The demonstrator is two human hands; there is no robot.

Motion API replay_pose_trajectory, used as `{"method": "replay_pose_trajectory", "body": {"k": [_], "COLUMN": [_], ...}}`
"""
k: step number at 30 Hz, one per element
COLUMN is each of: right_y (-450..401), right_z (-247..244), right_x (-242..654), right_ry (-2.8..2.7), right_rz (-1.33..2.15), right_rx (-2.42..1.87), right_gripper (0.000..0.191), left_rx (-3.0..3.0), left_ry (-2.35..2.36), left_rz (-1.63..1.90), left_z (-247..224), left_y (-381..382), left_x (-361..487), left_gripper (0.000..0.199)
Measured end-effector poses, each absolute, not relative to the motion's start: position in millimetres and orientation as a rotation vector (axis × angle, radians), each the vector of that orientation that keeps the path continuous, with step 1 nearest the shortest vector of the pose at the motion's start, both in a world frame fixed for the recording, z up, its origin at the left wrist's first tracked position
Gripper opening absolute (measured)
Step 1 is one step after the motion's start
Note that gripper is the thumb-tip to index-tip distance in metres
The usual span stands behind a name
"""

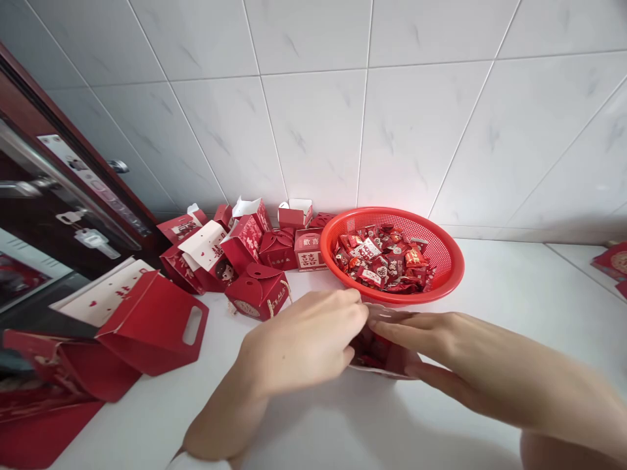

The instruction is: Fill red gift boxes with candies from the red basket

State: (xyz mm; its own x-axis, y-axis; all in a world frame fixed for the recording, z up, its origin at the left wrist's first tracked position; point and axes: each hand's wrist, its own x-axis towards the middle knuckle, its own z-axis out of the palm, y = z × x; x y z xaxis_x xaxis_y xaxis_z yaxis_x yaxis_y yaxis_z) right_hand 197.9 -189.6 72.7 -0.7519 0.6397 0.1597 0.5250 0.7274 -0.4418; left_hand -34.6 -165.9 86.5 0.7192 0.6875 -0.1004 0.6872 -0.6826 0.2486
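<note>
An open red box (399,360) with red-wrapped pieces inside stands on the white surface, between my two hands. My left hand (306,343) curls its fingers on the box's left and back edge, closed on it. My right hand (441,346) reaches over from the right, fingertips at the back flap and the right side, its fingers apart around the box. The hands cover much of the box. Just behind it sits a red plastic basket (448,253) holding wrapped candies (385,261).
Several red gift boxes (257,290) crowd near the tiled wall, left of the basket. Larger red boxes (157,320) stand at the left by a dark door (29,156) with keys. Another red item (614,264) lies at the far right.
</note>
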Motion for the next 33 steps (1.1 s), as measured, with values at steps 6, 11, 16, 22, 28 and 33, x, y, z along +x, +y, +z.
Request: {"method": "replay_pose_trajectory", "body": {"k": [6,11,16,22,28,33], "right_y": [-215.5,-235.8,-250.5,-248.4,-241.3,-239.8], "right_z": [73.1,61.4,44.6,18.6,-4.5,-24.1], "right_x": [225.2,234.0,237.1,232.5,222.5,211.7], "right_ry": [-2.639,-2.569,-2.573,-2.504,-2.344,-2.200], "right_rz": [0.201,0.057,-0.016,-0.117,-0.071,-0.142], "right_rx": [-0.850,-0.916,-0.940,-1.062,-0.958,-0.901], "right_gripper": [0.065,0.054,0.055,0.053,0.023,0.021], "left_rx": [2.771,2.788,2.878,2.849,2.826,2.805], "left_ry": [1.113,1.010,1.068,1.097,1.099,1.109], "left_rz": [-0.050,0.050,0.139,0.140,0.366,0.483], "left_z": [87.5,83.8,71.9,68.9,67.1,63.3], "left_y": [-184.1,-190.2,-200.8,-202.9,-209.1,-208.6], "left_x": [-32.6,-32.5,-40.6,-42.7,-49.8,-53.7], "left_gripper": [0.009,0.014,0.013,0.021,0.029,0.034]}}
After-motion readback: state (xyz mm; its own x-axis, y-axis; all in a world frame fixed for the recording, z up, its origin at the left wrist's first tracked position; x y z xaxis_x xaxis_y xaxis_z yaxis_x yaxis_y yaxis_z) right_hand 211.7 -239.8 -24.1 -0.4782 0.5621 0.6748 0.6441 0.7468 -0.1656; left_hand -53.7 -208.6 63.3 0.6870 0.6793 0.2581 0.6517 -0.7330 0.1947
